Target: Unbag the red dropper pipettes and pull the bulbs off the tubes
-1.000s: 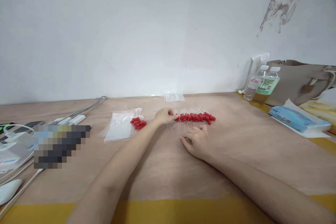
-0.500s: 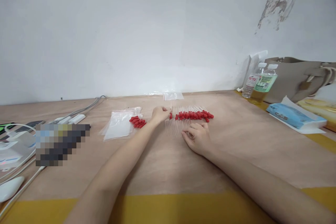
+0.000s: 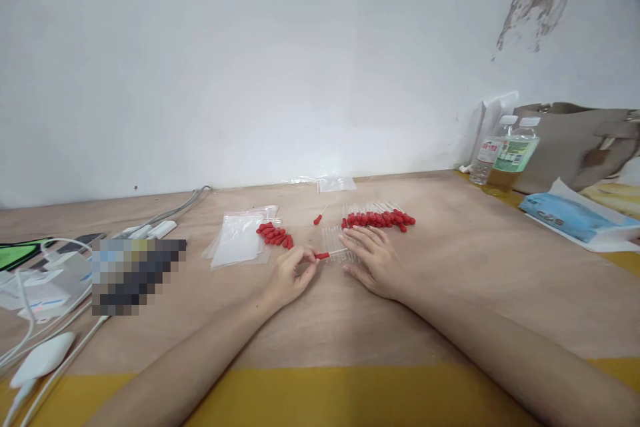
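My left hand (image 3: 295, 273) pinches a glass dropper (image 3: 323, 255) by its red rubber bulb. The clear tube of that dropper points right, toward my right hand (image 3: 373, 259). With thumb and fingers apart, my right hand rests over a row of loose clear glass tubes (image 3: 331, 237), partly covering them. One dropper with a red bulb (image 3: 317, 219) lies alone beyond my hands. To its right is a row of assembled droppers (image 3: 377, 219), red bulbs nearest me. A small pile of loose red rubber bulbs (image 3: 273, 234) sits left of the tubes.
Clear zip bags (image 3: 237, 240) lie left of the bulbs, and another bag (image 3: 337, 185) is by the wall. Chargers and white cables (image 3: 50, 293) crowd the left side. Two bottles (image 3: 513, 153), a tissue pack (image 3: 570, 217) and a grey handbag (image 3: 565, 147) stand at right.
My left hand came nearer from the far side, leaving one dropper lying there, and now holds another dropper. My right hand's fingers have spread out. The view shifted slightly.
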A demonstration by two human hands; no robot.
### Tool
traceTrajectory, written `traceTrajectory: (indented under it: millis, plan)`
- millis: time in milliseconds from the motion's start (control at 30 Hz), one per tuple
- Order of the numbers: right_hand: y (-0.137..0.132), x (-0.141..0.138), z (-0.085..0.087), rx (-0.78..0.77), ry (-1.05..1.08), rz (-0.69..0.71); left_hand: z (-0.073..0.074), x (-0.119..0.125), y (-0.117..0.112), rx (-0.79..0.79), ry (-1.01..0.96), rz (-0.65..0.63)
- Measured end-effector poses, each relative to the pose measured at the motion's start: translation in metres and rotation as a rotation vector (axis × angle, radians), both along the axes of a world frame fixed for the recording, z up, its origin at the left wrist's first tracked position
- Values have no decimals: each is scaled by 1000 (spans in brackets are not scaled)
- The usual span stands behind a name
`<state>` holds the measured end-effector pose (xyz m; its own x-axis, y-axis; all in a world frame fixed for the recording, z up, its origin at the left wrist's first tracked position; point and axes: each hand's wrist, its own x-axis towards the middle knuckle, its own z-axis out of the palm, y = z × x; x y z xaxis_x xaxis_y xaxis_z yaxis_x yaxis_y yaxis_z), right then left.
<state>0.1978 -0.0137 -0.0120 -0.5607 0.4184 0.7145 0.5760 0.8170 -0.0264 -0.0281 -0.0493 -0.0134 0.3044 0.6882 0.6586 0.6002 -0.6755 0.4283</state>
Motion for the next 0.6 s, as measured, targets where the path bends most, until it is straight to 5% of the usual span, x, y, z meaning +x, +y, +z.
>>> traceTrajectory:
  millis: [600]
  plan:
    - [-2, -8, -6, -42, 1, 94, 9, 18, -3, 25, 248, -50]
